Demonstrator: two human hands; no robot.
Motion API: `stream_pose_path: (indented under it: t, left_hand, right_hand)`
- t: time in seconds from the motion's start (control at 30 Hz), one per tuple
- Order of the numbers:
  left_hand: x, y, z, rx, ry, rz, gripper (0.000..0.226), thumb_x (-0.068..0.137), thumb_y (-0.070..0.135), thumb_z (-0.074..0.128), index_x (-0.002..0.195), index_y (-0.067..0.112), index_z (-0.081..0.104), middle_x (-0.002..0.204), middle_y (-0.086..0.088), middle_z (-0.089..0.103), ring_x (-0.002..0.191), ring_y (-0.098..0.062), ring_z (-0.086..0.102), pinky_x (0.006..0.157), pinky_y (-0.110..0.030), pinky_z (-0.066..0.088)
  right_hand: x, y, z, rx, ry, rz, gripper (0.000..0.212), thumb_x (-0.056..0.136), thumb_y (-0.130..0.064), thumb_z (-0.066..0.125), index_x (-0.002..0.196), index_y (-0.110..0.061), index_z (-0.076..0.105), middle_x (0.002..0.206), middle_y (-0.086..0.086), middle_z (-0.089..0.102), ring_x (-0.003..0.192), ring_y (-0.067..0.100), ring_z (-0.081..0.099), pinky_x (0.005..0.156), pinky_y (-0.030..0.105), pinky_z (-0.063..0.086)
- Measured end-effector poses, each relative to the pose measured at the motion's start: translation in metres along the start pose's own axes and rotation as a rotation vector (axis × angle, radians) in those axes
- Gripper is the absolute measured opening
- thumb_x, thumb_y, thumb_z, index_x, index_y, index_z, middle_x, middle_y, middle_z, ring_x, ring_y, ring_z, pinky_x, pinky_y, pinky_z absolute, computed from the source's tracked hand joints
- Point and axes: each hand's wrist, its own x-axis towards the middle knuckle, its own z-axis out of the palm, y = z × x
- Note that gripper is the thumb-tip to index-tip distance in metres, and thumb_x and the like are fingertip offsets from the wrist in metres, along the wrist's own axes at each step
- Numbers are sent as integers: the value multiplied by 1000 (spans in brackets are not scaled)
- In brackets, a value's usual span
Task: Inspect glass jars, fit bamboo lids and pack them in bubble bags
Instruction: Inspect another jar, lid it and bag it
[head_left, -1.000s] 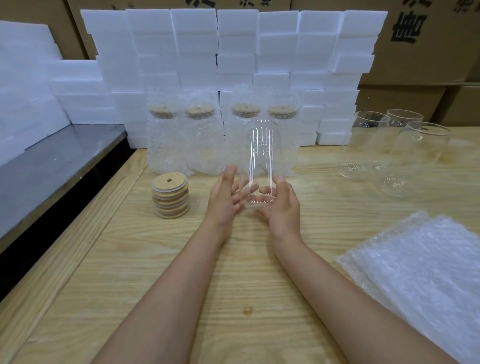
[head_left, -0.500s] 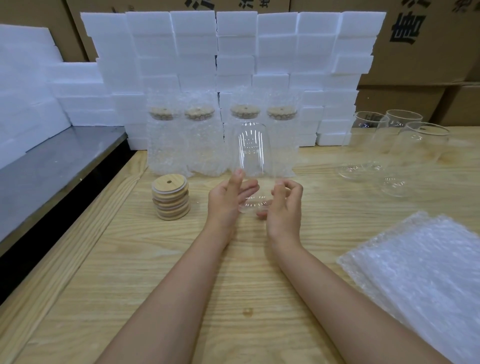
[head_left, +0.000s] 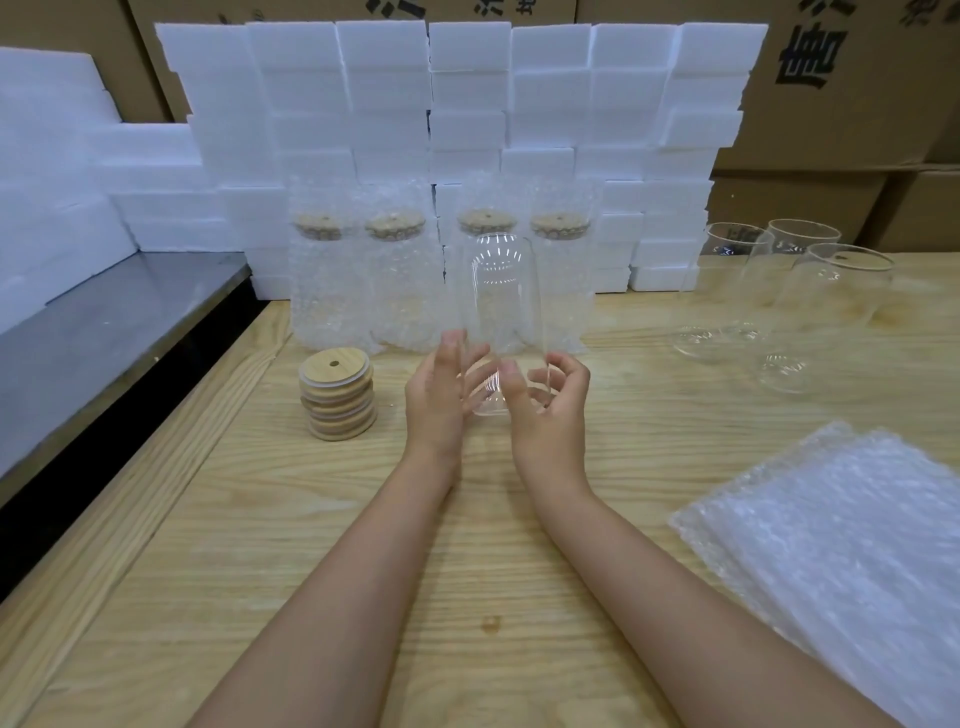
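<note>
A clear glass jar (head_left: 501, 296) stands upended in the air above the wooden table (head_left: 322, 519), its mouth down between my hands. My left hand (head_left: 441, 402) touches its lower left side with fingers nearly straight. My right hand (head_left: 550, 408) curls its thumb and fingers round the jar's lower end. A stack of bamboo lids (head_left: 337, 395) sits just left of my left hand. Several jars with lids, packed in bubble bags (head_left: 405, 280), stand in a row behind the held jar.
Three bare glass jars (head_left: 831, 312) stand at the back right. A pile of flat bubble bags (head_left: 841, 561) lies at the right front. White foam blocks (head_left: 467, 104) form a wall at the back, cardboard boxes behind them. A grey metal surface (head_left: 104, 332) borders the table's left.
The jar has been turned between my hands and sits slightly lower and more to the right. My right fingers have shifted round its lower end; my left fingers have straightened.
</note>
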Motion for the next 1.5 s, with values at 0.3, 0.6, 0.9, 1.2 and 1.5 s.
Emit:
stream_pose_path:
  t: [0.3,0.6,0.9,1.2,1.5]
  left_hand:
    - [2,4,-1,-55,-177,-191,63,95,61,19,132,17,47,109,-10,69,82,-22,71,69,-36,57]
    - [4,4,-6,-28,-220,-189,61,90,63,29,118,16,57,82,-9,73,66,-21,69,57,-30,57]
    - [2,5,-4,24,-141,-148,62,71,67,51,113,23,61,99,-12,70,83,-29,71,73,-38,55]
    - [2,3,-3,49,-149,-95,67,68,74,39,115,32,60,95,-2,74,91,-21,71,87,-45,50]
    - [2,8,-2,20,-275,-182,72,85,67,23,138,23,44,113,-9,68,89,-22,64,73,-32,56]
  right_hand:
    - [-3,-4,1,384,-40,166,8,103,-24,36,100,-22,44,77,0,65,62,3,66,57,27,57]
    - [-4,-3,7,328,-48,251,13,103,-31,34,96,-23,41,92,13,61,80,25,66,61,33,58]
    - [-12,-8,6,0,8,-28,68,67,-61,64,118,-26,35,120,2,37,106,16,47,91,28,45]
    - [-1,0,1,120,2,7,51,75,-24,80,109,-32,42,107,5,48,90,15,53,78,25,49]
    - [4,-5,3,691,-59,370,35,81,-34,63,106,-16,45,79,8,63,65,17,64,58,29,55]
